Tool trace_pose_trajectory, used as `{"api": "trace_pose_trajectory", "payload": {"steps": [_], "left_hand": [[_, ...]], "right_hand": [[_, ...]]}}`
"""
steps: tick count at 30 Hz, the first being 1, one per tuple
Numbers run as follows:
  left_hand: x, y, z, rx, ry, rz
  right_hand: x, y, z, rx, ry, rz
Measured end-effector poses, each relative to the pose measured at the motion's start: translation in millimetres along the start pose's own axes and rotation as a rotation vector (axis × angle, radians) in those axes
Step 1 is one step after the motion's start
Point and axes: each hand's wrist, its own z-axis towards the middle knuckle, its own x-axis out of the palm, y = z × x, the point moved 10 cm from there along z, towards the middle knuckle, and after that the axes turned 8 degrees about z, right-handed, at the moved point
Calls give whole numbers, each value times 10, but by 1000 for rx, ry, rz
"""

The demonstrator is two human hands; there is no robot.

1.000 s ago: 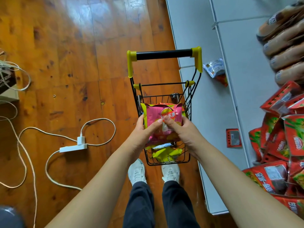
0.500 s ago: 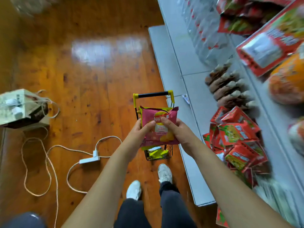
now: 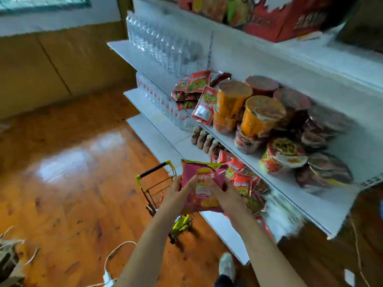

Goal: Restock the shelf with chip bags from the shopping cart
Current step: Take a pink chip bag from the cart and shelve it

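Both hands, left (image 3: pixel 178 193) and right (image 3: pixel 222 195), pinched the crinkly pink foil chip bag (image 3: pixel 202 188) mid-frame; squeezing harder could crush chips.

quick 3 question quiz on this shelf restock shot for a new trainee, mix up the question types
1. True or false: both the left hand and the right hand grip the pink chip bag.
2. Where is the shopping cart? A) on the floor below the hands B) on a shelf C) out of view
3. Fill in: the orange-lidded noodle cups sit on a white ____.

Key: 1 true; 2 A; 3 shelf.
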Motion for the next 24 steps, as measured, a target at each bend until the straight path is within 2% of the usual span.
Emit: {"api": "trace_pose_trajectory", "payload": {"steps": [6,12,19,24], "left_hand": [[1251,-632,-507,151,198,96],[2878,-840,-1084,199,412,155],[5283,-524,-2060,211,710,261],[6896,-26,-2925,204,947,325]], "right_hand": [[-1143,452,-914,-114,-150,120],[-2579,464,-1836,-206,-385,149],[-4675,-48,-3325,-191,-732,239],[-5951,-639,-4528,-195,-982,338]]}}
